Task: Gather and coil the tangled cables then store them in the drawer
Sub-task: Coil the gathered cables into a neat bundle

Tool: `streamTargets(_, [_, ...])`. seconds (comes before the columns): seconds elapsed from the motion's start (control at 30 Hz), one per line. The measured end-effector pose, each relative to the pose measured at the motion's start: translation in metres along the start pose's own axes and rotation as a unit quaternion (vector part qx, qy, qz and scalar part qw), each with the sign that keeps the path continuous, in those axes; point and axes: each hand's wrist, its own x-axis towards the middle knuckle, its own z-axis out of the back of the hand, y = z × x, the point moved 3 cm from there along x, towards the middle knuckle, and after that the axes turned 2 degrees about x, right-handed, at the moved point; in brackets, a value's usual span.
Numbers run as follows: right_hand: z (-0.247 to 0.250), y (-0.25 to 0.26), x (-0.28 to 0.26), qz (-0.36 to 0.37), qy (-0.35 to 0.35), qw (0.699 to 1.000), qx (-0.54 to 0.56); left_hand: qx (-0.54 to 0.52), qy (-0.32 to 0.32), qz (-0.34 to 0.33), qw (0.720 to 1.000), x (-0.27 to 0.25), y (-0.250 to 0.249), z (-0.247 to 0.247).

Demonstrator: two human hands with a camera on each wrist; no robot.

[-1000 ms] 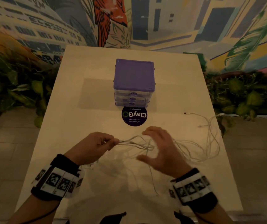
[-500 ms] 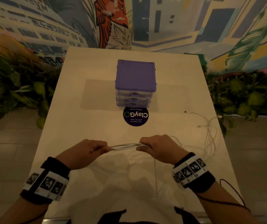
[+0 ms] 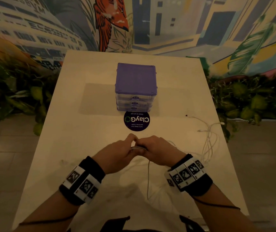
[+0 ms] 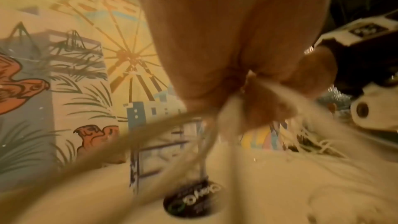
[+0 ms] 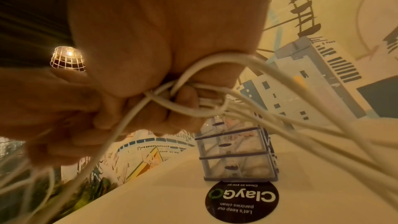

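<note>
White cables (image 3: 208, 144) trail across the right side of the table, and a bundle of their loops (image 3: 138, 148) is gathered between my two hands near the table's middle. My left hand (image 3: 117, 152) pinches the bundle from the left. My right hand (image 3: 157, 150) grips it from the right, fingers curled round the strands (image 5: 193, 101). The hands touch each other. In the left wrist view the cables (image 4: 193, 134) hang blurred below the fingers. A purple-topped unit with three clear drawers (image 3: 136, 91) stands behind the hands, all drawers closed.
A round dark ClayGo sticker (image 3: 136, 121) lies on the table (image 3: 83, 131) between the drawers and my hands. Loose cable ends (image 3: 200, 130) reach the right table edge. Plants line both sides below the table, and a painted mural wall stands behind.
My hands have come together, folding the stretched cable loops into a short bundle. The right hand went from open above the cables to gripping them. The trailing cables were drawn in from the right.
</note>
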Motion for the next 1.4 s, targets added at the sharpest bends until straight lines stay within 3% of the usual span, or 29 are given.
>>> streamTargets(0.1, [-0.001,-0.005,-0.006,-0.003,0.009,0.993,0.114,-0.007,0.029,0.002,1.0,0.003,0.002,-0.003])
streamTargets(0.33, [0.013,-0.021,-0.029,-0.006,0.019,0.974,0.226,0.055,0.06,-0.009,0.997,0.009,-0.001,-0.002])
streamTargets(0.47, [0.03,-0.042,-0.042,-0.011,-0.039,0.942,0.334,0.047,0.057,-0.048,0.996,0.007,0.0,-0.001])
streamTargets(0.57, [0.039,-0.047,-0.048,0.023,-0.121,0.966,0.226,0.045,0.05,-0.062,0.996,0.006,0.001,-0.002])
streamTargets(0.7, [0.027,-0.035,-0.046,0.085,-0.098,0.983,0.13,0.056,0.058,-0.069,0.994,0.008,0.001,-0.003])
streamTargets(0.77, [0.024,-0.033,-0.044,0.088,-0.097,0.988,0.082,0.064,0.069,-0.069,0.993,0.008,0.003,-0.005])
streamTargets(0.83, [0.03,-0.039,-0.046,0.045,-0.16,0.979,0.122,0.073,0.071,-0.063,0.993,0.006,0.006,-0.006])
streamTargets(0.87, [0.034,-0.049,-0.049,-0.009,-0.216,0.957,0.194,0.073,0.066,-0.059,0.993,0.005,0.008,-0.006])
streamTargets(0.9, [0.038,-0.06,-0.054,-0.068,-0.282,0.911,0.295,0.07,0.06,-0.056,0.994,0.004,0.01,-0.005])
streamTargets(0.97, [0.042,-0.085,-0.067,-0.173,-0.402,0.757,0.484,0.066,0.053,-0.051,0.995,0.0,0.014,-0.003])
streamTargets(1.0, [0.042,-0.096,-0.075,-0.216,-0.441,0.697,0.522,0.065,0.052,-0.046,0.995,-0.001,0.017,-0.002])
streamTargets(1.03, [0.042,-0.105,-0.08,-0.249,-0.452,0.686,0.512,0.062,0.052,-0.042,0.996,-0.003,0.019,-0.002])
streamTargets(1.07, [0.043,-0.11,-0.083,-0.263,-0.447,0.715,0.469,0.06,0.052,-0.038,0.996,-0.005,0.021,-0.002])
streamTargets(1.1, [0.044,-0.109,-0.084,-0.252,-0.434,0.764,0.405,0.062,0.054,-0.037,0.996,-0.006,0.022,-0.002])
streamTargets(1.2, [0.041,-0.081,-0.075,-0.128,-0.379,0.889,0.223,0.076,0.069,-0.035,0.994,-0.005,0.02,-0.004])
streamTargets(1.3, [0.029,-0.048,-0.052,0.031,-0.272,0.955,0.113,0.113,0.089,-0.039,0.989,-0.003,0.012,-0.007])
streamTargets(1.4, [0.011,-0.032,-0.025,0.089,-0.084,0.992,-0.03,0.167,0.103,-0.051,0.979,-0.001,0.004,-0.01])
